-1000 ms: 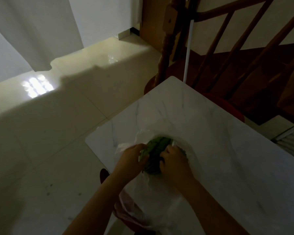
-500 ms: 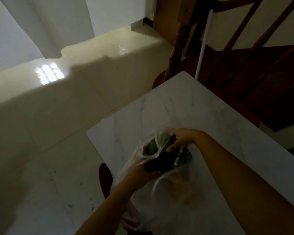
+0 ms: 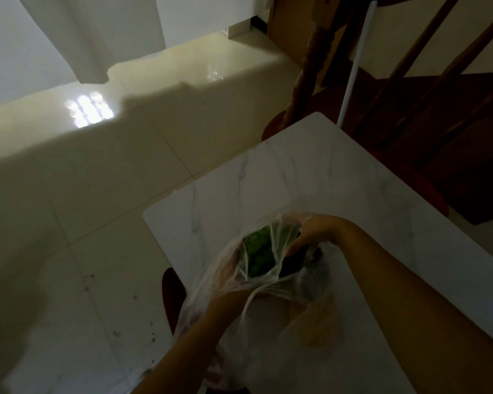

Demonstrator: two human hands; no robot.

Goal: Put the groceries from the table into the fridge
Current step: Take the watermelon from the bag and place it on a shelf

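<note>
On the marble counter [image 3: 353,177] lies a thin plastic bag [image 3: 271,305] with green vegetables [image 3: 258,251] inside. The right hand [image 3: 310,234] curls into its mouth around something dark, hard to identify. The left hand [image 3: 234,297] pinches the bag's edge, half hidden behind the plastic.

Dim room; tiled floor [image 3: 69,223], light patch [image 3: 88,109], wooden staircase [image 3: 410,81]

My left hand [image 3: 234,297] is veiled by the plastic bag [image 3: 268,314]; its fingers can't be made out. My right hand's [image 3: 310,234] fingertips vanish behind a dark item [image 3: 292,264] too dim to identify. Worktop [image 3: 353,180] cut off at right.
</note>
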